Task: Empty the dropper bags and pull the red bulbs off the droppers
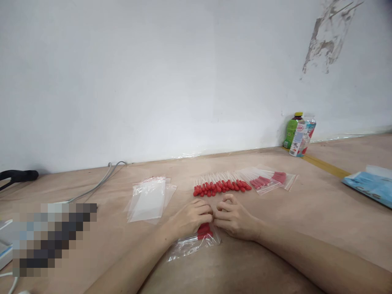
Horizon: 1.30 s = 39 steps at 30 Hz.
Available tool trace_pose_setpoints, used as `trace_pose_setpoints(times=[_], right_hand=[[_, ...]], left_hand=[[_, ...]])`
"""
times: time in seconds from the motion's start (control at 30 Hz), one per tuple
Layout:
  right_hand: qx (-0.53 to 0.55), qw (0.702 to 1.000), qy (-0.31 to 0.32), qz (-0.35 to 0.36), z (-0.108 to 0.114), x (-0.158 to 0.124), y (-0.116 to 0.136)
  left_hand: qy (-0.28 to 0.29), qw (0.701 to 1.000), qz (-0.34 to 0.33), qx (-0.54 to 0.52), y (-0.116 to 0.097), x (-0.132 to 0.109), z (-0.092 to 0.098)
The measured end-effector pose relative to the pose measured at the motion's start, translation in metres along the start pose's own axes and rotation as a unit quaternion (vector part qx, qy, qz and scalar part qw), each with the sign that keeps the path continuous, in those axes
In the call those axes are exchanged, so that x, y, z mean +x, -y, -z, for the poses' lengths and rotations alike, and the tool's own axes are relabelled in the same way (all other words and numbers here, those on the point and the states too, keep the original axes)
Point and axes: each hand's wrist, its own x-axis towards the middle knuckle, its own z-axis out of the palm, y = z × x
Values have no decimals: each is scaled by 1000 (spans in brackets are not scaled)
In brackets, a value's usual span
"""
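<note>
My left hand [193, 215] and my right hand [235, 219] are close together, fingers curled and pinched at the edge of a clear zip bag [191, 250]. Inside it lie white sticks with red tips [205, 232], partly hidden beneath my left hand. Just beyond my hands lies a row of loose red-tipped sticks [218, 187], heads towards me. To the left is a stack of flat clear bags [148, 201]. Right of the row, filled bags [263, 181] holding red-tipped sticks overlap one another.
Two drink bottles [298, 134] stand near the white wall at the back right. A blue package [372, 185] lies at the right edge. Grey cables [105, 179] run along the left, beside a blurred-out patch and a black object [23, 175]. Brown paper-like covering lies over the table.
</note>
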Motion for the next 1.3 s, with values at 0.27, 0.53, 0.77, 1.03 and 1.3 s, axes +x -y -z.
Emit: trace_pose_setpoints(times=[0.27,0.53,0.77,1.03,1.3], right_hand=[[61,994,87,18,11,2,-3],[278,925,128,-228,22,3,2],[356,876,71,-317,-4,-1,7],[338,880,146,-301,1,4,1],[407,831,89,-368,2,4,7]], left_hand=[[0,998,3,-59,2,0,20],[0,999,40,37,9,-7,38],[12,976,185,-114,-16,-12,31],[-14,945,251,-208,-34,-43,8],[-25,950,220,-220,-19,-36,6]])
